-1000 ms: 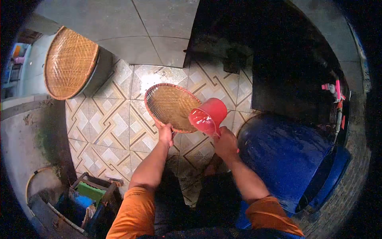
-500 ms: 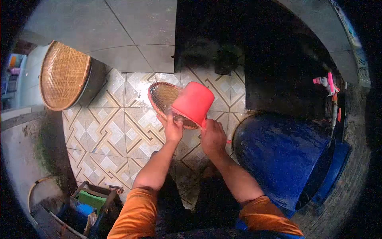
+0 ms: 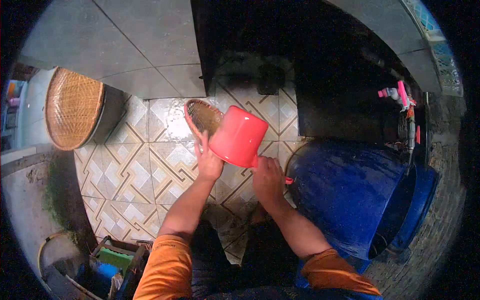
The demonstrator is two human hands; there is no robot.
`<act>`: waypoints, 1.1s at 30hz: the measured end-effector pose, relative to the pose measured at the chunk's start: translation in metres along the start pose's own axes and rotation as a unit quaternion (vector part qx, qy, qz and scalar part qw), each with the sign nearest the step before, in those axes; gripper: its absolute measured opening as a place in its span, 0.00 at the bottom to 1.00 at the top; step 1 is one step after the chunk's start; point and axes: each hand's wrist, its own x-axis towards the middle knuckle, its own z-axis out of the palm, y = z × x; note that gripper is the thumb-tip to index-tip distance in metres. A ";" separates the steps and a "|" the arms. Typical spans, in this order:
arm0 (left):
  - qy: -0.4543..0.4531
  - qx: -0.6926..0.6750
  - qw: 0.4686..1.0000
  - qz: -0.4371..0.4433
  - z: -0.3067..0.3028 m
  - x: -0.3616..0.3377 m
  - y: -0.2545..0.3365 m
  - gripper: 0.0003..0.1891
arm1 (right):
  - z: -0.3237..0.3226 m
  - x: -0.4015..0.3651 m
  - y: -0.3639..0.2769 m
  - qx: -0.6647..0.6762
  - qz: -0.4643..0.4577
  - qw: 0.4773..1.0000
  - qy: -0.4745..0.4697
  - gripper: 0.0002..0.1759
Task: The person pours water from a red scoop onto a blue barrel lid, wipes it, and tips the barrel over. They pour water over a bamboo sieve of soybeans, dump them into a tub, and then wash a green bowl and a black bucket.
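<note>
My right hand [image 3: 269, 181] is wrapped round the handle of a red plastic water dipper [image 3: 239, 136], and the handle's tip sticks out past my fist. The dipper is tipped over to the left, its bottom facing up and away. Beneath its mouth is a small oval woven basket [image 3: 204, 116] with a reddish rim, tilted above the tiled floor. My left hand [image 3: 209, 162] grips the basket's near edge, fingers along the rim. The dipper hides the basket's right part and some of my left fingers.
A large blue barrel [image 3: 345, 195] lies at the right, below a tap [image 3: 400, 95] with pink parts. A big woven tray [image 3: 74, 109] tops a dark container at the left. At lower left stands a crate [image 3: 117, 260] holding green and blue things. The patterned floor [image 3: 125, 170] looks wet.
The dipper has tipped a little further over the basket. My left hand has shifted slightly left and more of it shows. The whole view has swung a little.
</note>
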 end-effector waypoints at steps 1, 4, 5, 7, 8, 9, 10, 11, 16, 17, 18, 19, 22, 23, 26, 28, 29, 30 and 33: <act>0.046 -0.106 0.992 0.045 0.013 0.010 -0.006 0.13 | -0.002 0.002 -0.003 0.015 0.009 1.000 0.006 0.15; -0.094 -0.199 0.975 0.016 0.022 0.033 -0.015 0.14 | -0.015 0.005 -0.001 0.045 0.032 0.998 0.027 0.15; -0.124 -0.040 0.991 0.043 -0.005 0.044 -0.010 0.14 | -0.019 0.004 0.004 0.061 0.045 0.996 0.041 0.14; -0.109 -0.186 0.974 -0.068 -0.046 0.058 -0.005 0.17 | -0.027 -0.006 0.018 0.061 0.063 0.994 0.069 0.14; -0.129 -0.210 0.955 -0.166 -0.053 0.059 -0.007 0.19 | -0.031 -0.013 0.027 0.062 0.079 0.990 0.099 0.13; -0.131 -0.210 0.955 -0.164 -0.053 0.054 -0.014 0.19 | -0.035 -0.020 0.037 0.062 0.082 0.990 0.099 0.13; -0.095 -0.234 0.941 -0.227 -0.053 0.044 -0.024 0.21 | -0.039 -0.028 0.048 0.073 0.116 0.986 0.089 0.13; -0.059 -0.257 0.921 -0.288 -0.052 0.035 -0.034 0.23 | -0.042 -0.037 0.059 0.084 0.151 0.982 0.079 0.12; 0.170 -0.572 0.648 -0.473 -0.008 -0.014 -0.037 0.31 | -0.034 -0.094 0.103 0.072 0.262 0.962 0.024 0.12; 0.239 -0.635 0.513 -0.527 -0.002 -0.019 -0.029 0.34 | -0.031 -0.104 0.108 0.065 0.287 0.956 0.004 0.12; 0.236 -0.635 0.510 -0.530 0.008 -0.026 -0.027 0.34 | -0.027 -0.114 0.111 0.061 0.288 0.956 0.001 0.12; 0.212 -0.600 0.495 -0.592 0.026 -0.037 -0.028 0.37 | -0.022 -0.123 0.115 0.052 0.287 0.956 -0.014 0.12; 0.098 -0.465 0.537 -0.698 0.098 -0.087 -0.045 0.42 | -0.019 -0.139 0.112 0.049 0.311 0.948 -0.055 0.13; 0.098 -0.499 0.484 -0.712 0.112 -0.096 -0.047 0.42 | -0.017 -0.145 0.112 0.074 0.321 0.942 -0.061 0.13; 0.146 -0.580 0.406 -0.691 0.082 -0.084 -0.034 0.38 | -0.021 -0.149 0.106 0.063 0.259 0.963 -0.042 0.11; 0.082 -0.523 0.556 -0.640 0.045 -0.074 -0.025 0.34 | -0.029 -0.147 0.095 0.071 0.278 0.957 -0.052 0.11; 0.102 -0.518 0.609 -0.592 0.033 -0.072 -0.019 0.29 | -0.036 -0.142 0.089 0.075 0.274 0.958 -0.044 0.11; 0.110 -0.522 0.611 -0.585 0.020 -0.070 -0.014 0.29 | -0.043 -0.136 0.082 0.076 0.233 0.969 -0.029 0.11; -0.016 -0.387 0.821 -0.420 -0.045 -0.057 0.013 0.23 | -0.069 -0.122 0.052 0.066 0.151 0.986 -0.015 0.11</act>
